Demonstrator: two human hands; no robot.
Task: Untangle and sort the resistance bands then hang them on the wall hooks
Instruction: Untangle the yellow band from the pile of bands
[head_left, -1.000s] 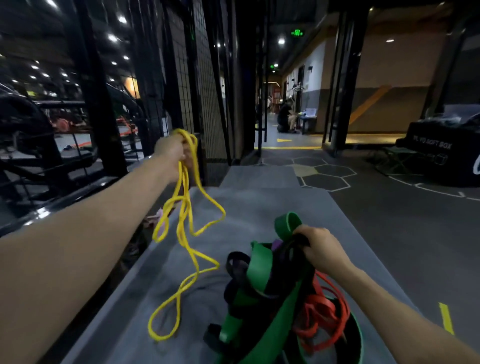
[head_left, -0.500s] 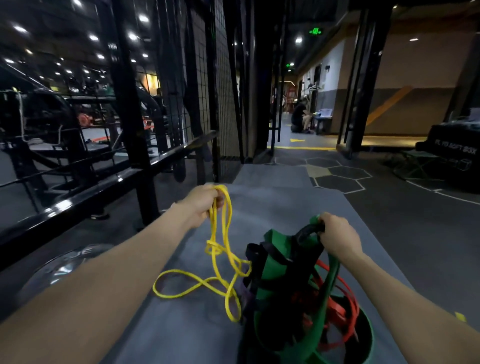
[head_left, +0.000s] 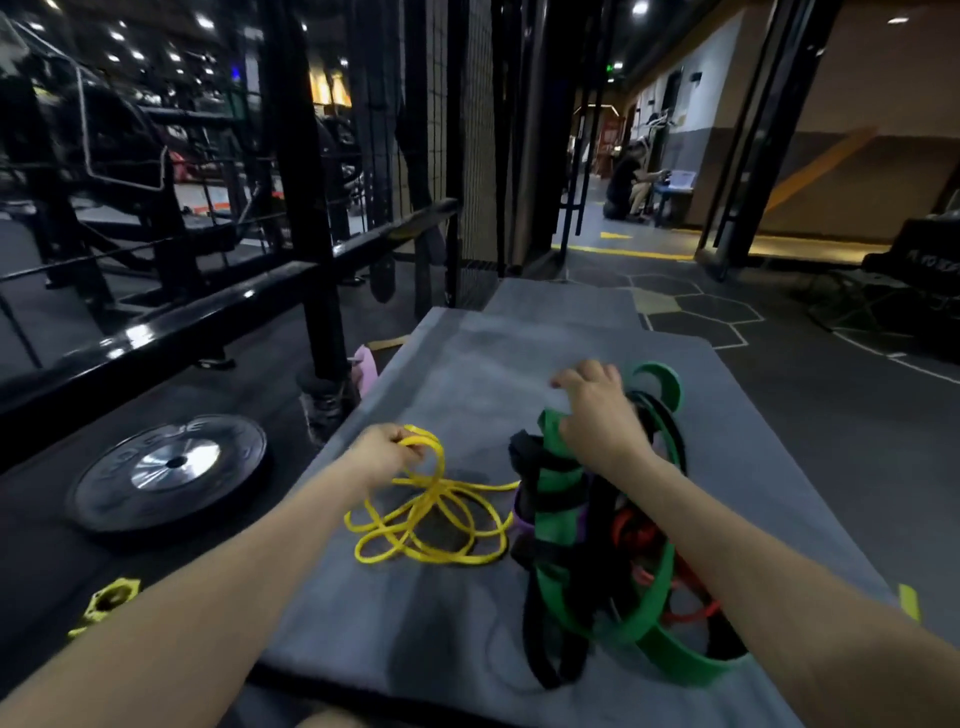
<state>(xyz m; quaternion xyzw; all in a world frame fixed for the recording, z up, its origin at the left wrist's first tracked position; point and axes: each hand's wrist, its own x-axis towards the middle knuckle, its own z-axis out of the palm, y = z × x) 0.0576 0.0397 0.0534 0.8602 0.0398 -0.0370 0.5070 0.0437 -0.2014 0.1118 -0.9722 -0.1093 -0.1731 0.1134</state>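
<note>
— Gym floor, dark, with a grey mat (head_left: 395, 613) laid lengthwise away from the camera. Black rack railing (head_left: 171, 332) runs along its left side. Confirm the bands' location?

— Confirmed, all on the mat. Yellow band (head_left: 431, 519) lies in loose flat coils left of centre, its spread running roughly left to right. One strand reaches right to the edge of the tangle. Its upper loop rises to the left hand (head_left: 382, 454).

— State of that hand?

— Fingers curled round the yellow loop, gripping it just above the mat.

— And the tangle?

— Tangled bundle (head_left: 597, 551) stands right of centre, drawn up into a heap. Its long axis runs from near the camera away toward the far end of the mat. Wide green band (head_left: 670, 660) wraps the outside; black band (head_left: 550, 670) and red band (head_left: 644, 540) are wound within. A purple edge shows at its left side.

— Right hand?

— Right hand (head_left: 597, 415) grips the top of the bundle, fingers curled over green and black strands. Which strand bears the grip, I cannot tell.

— Other items?

— Weight plate (head_left: 171, 467) flat on the floor, left of the mat, well apart from the bands.
</note>
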